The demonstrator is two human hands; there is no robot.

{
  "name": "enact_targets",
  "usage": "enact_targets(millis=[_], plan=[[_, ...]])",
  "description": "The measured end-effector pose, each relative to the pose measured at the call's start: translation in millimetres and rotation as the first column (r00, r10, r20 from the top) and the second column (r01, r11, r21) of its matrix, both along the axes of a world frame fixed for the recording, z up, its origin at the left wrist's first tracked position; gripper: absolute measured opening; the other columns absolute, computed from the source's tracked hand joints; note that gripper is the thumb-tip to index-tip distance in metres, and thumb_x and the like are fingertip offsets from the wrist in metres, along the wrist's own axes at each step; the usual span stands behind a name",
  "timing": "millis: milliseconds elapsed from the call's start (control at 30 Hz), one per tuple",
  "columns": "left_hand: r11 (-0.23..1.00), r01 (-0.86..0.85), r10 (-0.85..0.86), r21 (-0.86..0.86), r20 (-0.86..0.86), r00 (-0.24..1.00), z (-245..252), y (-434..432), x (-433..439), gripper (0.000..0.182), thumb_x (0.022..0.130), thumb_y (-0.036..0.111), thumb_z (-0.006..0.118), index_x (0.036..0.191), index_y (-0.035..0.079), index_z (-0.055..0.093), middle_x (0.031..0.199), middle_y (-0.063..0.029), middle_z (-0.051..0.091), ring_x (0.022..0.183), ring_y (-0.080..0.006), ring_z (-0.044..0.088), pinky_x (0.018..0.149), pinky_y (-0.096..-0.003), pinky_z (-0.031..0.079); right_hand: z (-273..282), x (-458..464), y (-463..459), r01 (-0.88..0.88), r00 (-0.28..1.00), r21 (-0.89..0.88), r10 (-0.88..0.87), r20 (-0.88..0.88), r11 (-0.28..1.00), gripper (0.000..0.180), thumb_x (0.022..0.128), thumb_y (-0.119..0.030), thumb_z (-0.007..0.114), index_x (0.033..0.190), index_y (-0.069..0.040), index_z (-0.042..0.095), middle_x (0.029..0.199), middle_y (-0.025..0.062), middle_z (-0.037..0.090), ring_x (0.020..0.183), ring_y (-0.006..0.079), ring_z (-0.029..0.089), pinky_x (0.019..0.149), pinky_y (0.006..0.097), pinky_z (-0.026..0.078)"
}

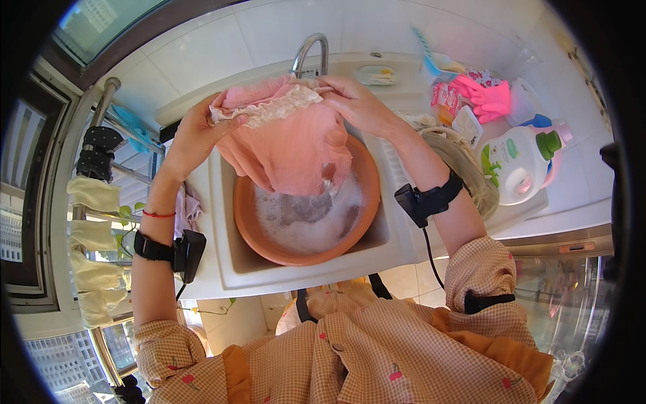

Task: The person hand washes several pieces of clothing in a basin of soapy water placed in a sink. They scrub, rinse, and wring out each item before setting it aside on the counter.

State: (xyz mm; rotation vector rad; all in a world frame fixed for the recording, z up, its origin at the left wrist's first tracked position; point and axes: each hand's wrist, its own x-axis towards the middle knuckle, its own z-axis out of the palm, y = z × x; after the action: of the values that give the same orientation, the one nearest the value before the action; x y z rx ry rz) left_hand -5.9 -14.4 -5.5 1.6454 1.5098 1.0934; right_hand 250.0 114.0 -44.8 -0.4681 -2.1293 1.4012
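A wet pink cloth garment (pixel 287 146) with a ruffled cream lace edge (pixel 280 106) hangs from both hands above an orange plastic basin (pixel 300 258). My left hand (pixel 202 134) pinches one end of the lace edge, thumb on the near side. At the other end, my right hand (pixel 353 101) grips the edge between thumb and fingers. The garment's lower part droops over soapy water (pixel 308 222) with white foam; I cannot tell whether it touches the surface. The basin sits inside a white sink (pixel 227 267), its far rim hidden behind the cloth.
A chrome faucet (pixel 313 43) rises behind the garment. To the right are a soap dish (pixel 377 75), pink rubber gloves (pixel 487 101), a white detergent bottle with green cap (pixel 515 164) and grey-green wet cloth (pixel 467 171). Metal rails with cloths (pixel 93 194) stand at the left.
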Motion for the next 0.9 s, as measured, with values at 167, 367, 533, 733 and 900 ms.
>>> enact_targets(millis=[167, 367, 533, 733, 900], plan=[[0.980, 0.196, -0.201, -0.046, -0.235, 0.951, 6, 10, -4, 0.040, 0.080, 0.017, 0.073, 0.110, -0.004, 0.058, 0.090, -0.0086, 0.064, 0.079, -0.0124, 0.053, 0.076, -0.0285, 0.047, 38, -11, -11, 0.168, 0.959, -0.323, -0.230, -0.164, 0.931, 0.033, 0.091, -0.012, 0.053, 0.121, 0.001, 0.055, 0.107, 0.0007, 0.060, 0.092, 0.0047, 0.051, 0.076, 0.0198, 0.042], [0.978, -0.066, 0.154, 0.196, -0.478, 0.865, -3, 33, -10, 0.039, 0.080, 0.023, 0.069, 0.108, -0.004, 0.060, 0.070, -0.0156, 0.057, 0.062, -0.0238, 0.050, 0.064, -0.0341, 0.045, 45, -9, -4, 0.158, 0.937, -0.398, -0.264, -0.229, 0.904, 0.028, 0.090, -0.014, 0.056, 0.113, 0.002, 0.059, 0.105, 0.0029, 0.063, 0.095, 0.0083, 0.056, 0.083, 0.0238, 0.045], [0.956, -0.194, 0.266, 0.221, -0.372, 0.889, -45, 45, -9, 0.044, 0.083, 0.023, 0.063, 0.119, -0.002, 0.058, 0.069, -0.0193, 0.058, 0.063, -0.0288, 0.056, 0.063, -0.0375, 0.045, 7, -8, 16, 0.291, 0.893, 0.310, -0.373, 0.251, 0.905, 0.025, 0.083, -0.026, 0.063, 0.085, 0.000, 0.066, 0.075, 0.0040, 0.065, 0.071, 0.0173, 0.061, 0.067, 0.0291, 0.047], [0.938, -0.319, 0.344, 0.133, -0.275, 0.898, -160, 47, 3, 0.033, 0.084, 0.020, 0.058, 0.111, 0.001, 0.059, 0.077, -0.0203, 0.059, 0.074, -0.0338, 0.060, 0.071, -0.0430, 0.046, -112, -36, 22, 0.309, 0.719, 0.391, -0.482, 0.501, 0.867, 0.032, 0.079, -0.033, 0.061, 0.077, -0.001, 0.060, 0.072, 0.0179, 0.061, 0.067, 0.0363, 0.056, 0.065, 0.0401, 0.048], [0.851, -0.524, 0.429, 0.041, -0.631, 0.647, -292, 30, 36, 0.035, 0.080, 0.023, 0.064, 0.111, 0.009, 0.054, 0.120, -0.0172, 0.046, 0.118, -0.0385, 0.043, 0.086, -0.0506, 0.047, -218, -75, -16, 0.481, 0.474, 0.262, -0.499, 0.726, 0.837, 0.046, 0.086, -0.034, 0.057, 0.130, -0.020, 0.052, 0.138, 0.0128, 0.038, 0.126, 0.0372, 0.038, 0.098, 0.0597, 0.035]])
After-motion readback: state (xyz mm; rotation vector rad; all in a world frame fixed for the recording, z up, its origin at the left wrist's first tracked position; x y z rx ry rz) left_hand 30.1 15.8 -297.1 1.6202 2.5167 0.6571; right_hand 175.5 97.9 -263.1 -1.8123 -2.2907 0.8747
